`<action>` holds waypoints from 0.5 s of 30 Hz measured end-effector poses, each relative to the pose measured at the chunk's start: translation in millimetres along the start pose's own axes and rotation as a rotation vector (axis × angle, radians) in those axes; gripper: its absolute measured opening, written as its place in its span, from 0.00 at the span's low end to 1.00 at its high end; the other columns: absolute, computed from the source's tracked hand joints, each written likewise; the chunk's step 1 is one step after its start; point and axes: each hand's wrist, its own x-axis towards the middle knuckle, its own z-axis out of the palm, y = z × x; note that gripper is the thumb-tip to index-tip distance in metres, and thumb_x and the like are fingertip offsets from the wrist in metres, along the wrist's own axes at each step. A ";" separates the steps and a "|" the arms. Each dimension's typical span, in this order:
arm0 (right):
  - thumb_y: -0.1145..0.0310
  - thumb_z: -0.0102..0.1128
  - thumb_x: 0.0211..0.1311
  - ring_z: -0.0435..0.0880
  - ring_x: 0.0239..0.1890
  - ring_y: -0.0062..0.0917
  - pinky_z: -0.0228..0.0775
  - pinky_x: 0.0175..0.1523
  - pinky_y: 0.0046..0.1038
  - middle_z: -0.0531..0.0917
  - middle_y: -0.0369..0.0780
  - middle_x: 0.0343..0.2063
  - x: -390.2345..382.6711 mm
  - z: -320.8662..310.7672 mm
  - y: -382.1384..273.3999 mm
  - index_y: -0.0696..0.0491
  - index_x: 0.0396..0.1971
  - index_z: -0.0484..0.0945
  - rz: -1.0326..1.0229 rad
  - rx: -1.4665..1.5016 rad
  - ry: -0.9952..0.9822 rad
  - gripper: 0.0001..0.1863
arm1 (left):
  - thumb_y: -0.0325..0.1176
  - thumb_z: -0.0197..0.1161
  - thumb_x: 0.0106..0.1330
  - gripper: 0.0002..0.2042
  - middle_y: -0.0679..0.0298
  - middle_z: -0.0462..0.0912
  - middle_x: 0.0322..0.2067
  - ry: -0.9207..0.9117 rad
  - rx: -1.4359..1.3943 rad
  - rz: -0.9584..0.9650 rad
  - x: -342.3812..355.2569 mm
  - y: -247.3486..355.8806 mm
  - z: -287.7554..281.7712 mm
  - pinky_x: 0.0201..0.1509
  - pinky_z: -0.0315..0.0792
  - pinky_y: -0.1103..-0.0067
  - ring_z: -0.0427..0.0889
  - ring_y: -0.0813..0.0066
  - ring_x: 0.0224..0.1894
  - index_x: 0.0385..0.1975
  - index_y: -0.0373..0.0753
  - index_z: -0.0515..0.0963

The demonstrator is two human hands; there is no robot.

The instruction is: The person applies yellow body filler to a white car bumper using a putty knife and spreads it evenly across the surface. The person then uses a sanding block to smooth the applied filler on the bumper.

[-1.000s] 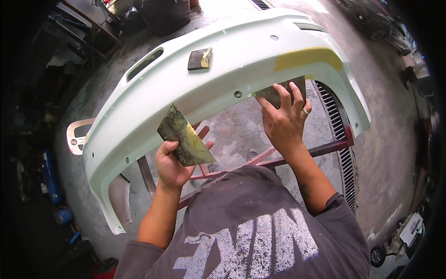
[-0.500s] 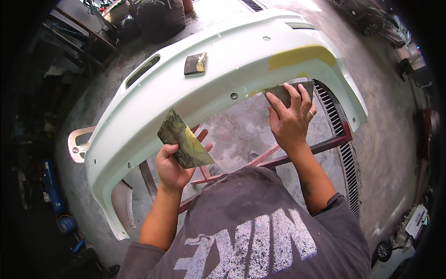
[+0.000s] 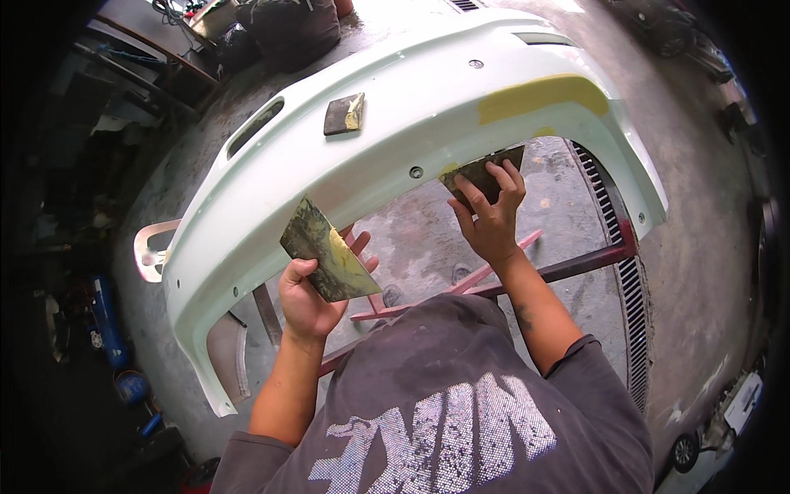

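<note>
A white car bumper (image 3: 370, 156) lies across in front of me. My left hand (image 3: 309, 300) grips a stained, flat putty plate (image 3: 311, 239), its thumb on top and other fingers beneath; yellow putty lies along the plate's right side. With its fingers spread over the back, my right hand (image 3: 494, 218) presses a dark putty spreader (image 3: 485, 174) to the bumper's near edge. A little yellow putty (image 3: 449, 168) shows at the spreader's left corner. Farther right, a broad yellow putty patch (image 3: 539, 95) covers the bumper. A smaller dark, putty-smeared spreader (image 3: 342, 115) rests on top of the bumper.
Dark red and pink stand bars (image 3: 568, 265) run below the bumper. A slotted drain grate (image 3: 613, 218) crosses the concrete floor at right. Dark bags (image 3: 292, 29) stand beyond the bumper; a blue tool (image 3: 107, 317) lies far left. Parts of cars (image 3: 687, 449) show at the right rim.
My right hand has slid the spreader leftward along the bumper's near edge. The left hand keeps the plate nearly still. The view has shifted slightly.
</note>
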 end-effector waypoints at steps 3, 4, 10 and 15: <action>0.60 0.81 0.64 0.63 0.73 0.53 0.62 0.75 0.55 0.69 0.47 0.67 -1.1 5.2 8.0 0.37 0.58 0.89 0.003 0.006 0.002 0.22 | 0.38 0.55 0.64 0.39 0.46 0.70 0.78 -0.003 0.004 0.001 0.9 -0.2 0.2 0.81 0.60 0.35 0.64 0.37 0.81 0.81 0.43 0.67; 0.59 0.81 0.64 0.63 0.73 0.53 0.62 0.75 0.55 0.69 0.47 0.67 -1.3 6.5 9.8 0.37 0.58 0.89 0.006 0.008 0.002 0.22 | 0.38 0.55 0.64 0.39 0.46 0.70 0.78 -0.002 0.009 0.001 1.2 -0.3 1.2 0.81 0.60 0.35 0.64 0.37 0.82 0.81 0.44 0.67; 0.59 0.80 0.64 0.63 0.73 0.52 0.62 0.75 0.55 0.69 0.46 0.68 -4.2 11.4 13.4 0.37 0.56 0.90 -0.005 -0.011 0.010 0.20 | 0.37 0.57 0.62 0.37 0.49 0.76 0.73 0.042 -0.005 0.013 1.1 -1.7 8.9 0.79 0.64 0.35 0.68 0.40 0.79 0.75 0.34 0.71; 0.59 0.81 0.63 0.63 0.73 0.51 0.62 0.75 0.56 0.69 0.46 0.68 -16.2 -5.0 9.8 0.37 0.55 0.90 0.020 -0.010 -0.034 0.20 | 0.37 0.57 0.63 0.37 0.50 0.75 0.73 0.036 -0.016 0.011 0.6 0.1 9.0 0.80 0.64 0.35 0.67 0.39 0.80 0.76 0.35 0.70</action>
